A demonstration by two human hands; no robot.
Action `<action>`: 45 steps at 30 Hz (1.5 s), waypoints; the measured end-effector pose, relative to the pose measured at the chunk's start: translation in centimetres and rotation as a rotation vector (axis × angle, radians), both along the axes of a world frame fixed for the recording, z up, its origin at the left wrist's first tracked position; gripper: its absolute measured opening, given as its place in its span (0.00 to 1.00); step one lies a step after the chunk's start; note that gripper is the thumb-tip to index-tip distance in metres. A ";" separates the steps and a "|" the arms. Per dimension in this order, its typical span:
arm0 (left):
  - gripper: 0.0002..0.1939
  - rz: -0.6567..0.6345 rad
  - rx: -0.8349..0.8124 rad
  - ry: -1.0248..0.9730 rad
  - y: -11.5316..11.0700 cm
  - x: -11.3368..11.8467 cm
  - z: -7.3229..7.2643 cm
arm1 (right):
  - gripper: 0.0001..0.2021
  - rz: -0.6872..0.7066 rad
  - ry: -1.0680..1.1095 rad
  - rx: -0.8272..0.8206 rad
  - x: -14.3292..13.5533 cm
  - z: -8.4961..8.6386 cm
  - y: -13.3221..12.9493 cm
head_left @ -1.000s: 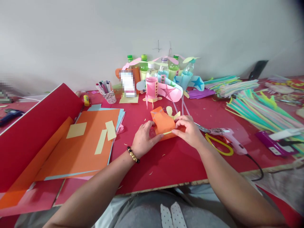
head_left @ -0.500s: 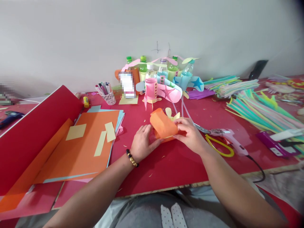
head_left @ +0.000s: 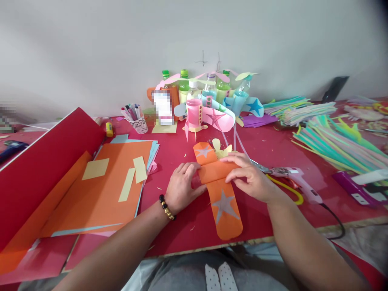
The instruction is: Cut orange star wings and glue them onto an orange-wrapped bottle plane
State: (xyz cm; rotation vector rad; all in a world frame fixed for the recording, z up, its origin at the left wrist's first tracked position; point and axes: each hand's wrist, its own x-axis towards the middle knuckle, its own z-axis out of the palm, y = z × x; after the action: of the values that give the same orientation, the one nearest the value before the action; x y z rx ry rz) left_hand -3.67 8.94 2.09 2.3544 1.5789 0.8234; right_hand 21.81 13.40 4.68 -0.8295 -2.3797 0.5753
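Observation:
In the head view, an orange paper cut-out [head_left: 216,171] lies on the red table in a cross shape. A plain strip runs across a long round-ended wing piece [head_left: 216,195], which bears grey stars. My left hand [head_left: 183,186] grips the strip's left end, thumb at its lower edge and fingertips at its upper one. My right hand [head_left: 250,177] has its thumb and fingers on the strip's right end. Just behind the right fingers lies a pale yellow paper propeller shape [head_left: 222,149]. Whether glue joins the pieces cannot be seen.
Bottle planes with paper wings [head_left: 194,111] stand along the wall. At the right are scissors [head_left: 285,185], a glue gun [head_left: 303,182] and bundles of pipe cleaners [head_left: 333,139]. Orange sheets [head_left: 103,194] and a pen cup [head_left: 139,124] are at the left.
The wing piece, curled up between my hands before, now lies flattened with its starred ends showing above and below the strip. My right hand has shifted slightly right and down.

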 end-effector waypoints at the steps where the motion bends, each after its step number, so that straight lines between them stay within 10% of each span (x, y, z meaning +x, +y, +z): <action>1: 0.22 0.001 0.000 0.003 0.0 0.0 0.0 | 0.13 -0.006 0.008 -0.009 -0.1 0.2 -0.1; 6: 0.23 0.001 0.003 0.000 0.1 0.0 -0.3 | 0.02 -0.085 0.036 -0.018 -0.9 0.3 -0.3; 21: 0.23 -0.101 -0.025 -0.075 -0.3 -0.3 0.0 | 0.16 -0.005 -0.027 -0.017 -0.2 0.6 -0.2; 45: 0.20 -0.094 -0.033 -0.112 -0.2 -0.2 0.2 | 0.09 -0.068 0.023 -0.006 -0.6 -0.3 0.4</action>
State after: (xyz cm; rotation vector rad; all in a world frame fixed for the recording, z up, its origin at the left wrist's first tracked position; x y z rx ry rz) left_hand -3.83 8.69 2.26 2.2977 1.4156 0.8847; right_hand 21.19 13.76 4.37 -0.8977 -2.3211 0.5618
